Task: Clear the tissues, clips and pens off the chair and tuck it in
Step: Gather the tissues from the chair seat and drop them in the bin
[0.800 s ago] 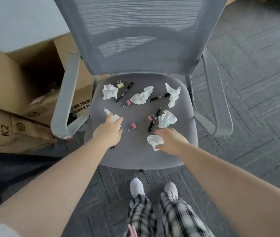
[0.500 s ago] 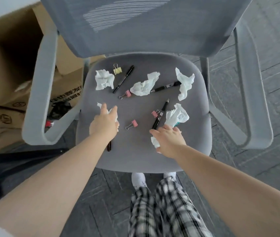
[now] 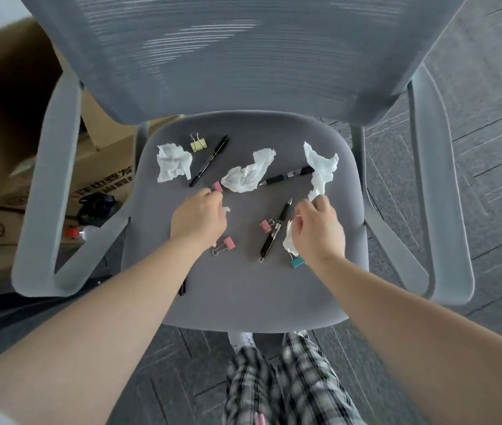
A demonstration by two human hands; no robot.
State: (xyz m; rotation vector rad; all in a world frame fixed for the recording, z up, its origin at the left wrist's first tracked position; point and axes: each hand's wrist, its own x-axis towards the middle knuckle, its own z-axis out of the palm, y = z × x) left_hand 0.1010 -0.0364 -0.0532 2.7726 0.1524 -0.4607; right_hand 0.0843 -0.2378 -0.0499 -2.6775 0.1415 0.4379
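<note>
Clutter covers the grey chair point(image 3: 243, 289) seat: three loose tissues, four visible pens, five binder clips. Crumpled tissues lie at ten o'clock point(image 3: 172, 162), at the centre point(image 3: 248, 174) and at two o'clock point(image 3: 320, 167). Two black pens lie toward twelve point(image 3: 210, 161) and one o'clock point(image 3: 286, 176), a third point(image 3: 275, 230) at the middle, and a fourth point(image 3: 183, 288) peeks from under the left forearm. The yellow clip point(image 3: 198, 144) sits at eleven; pink clips lie at point(image 3: 216, 187), point(image 3: 265, 225) and point(image 3: 226, 243); a teal clip point(image 3: 297, 262) is at five. The left hand point(image 3: 197, 219) is curled around a tissue scrap, fingertips beside a pink clip. The right hand point(image 3: 317, 231) clutches a wadded tissue point(image 3: 289, 240) and pinches the two o'clock tissue's tail.
</note>
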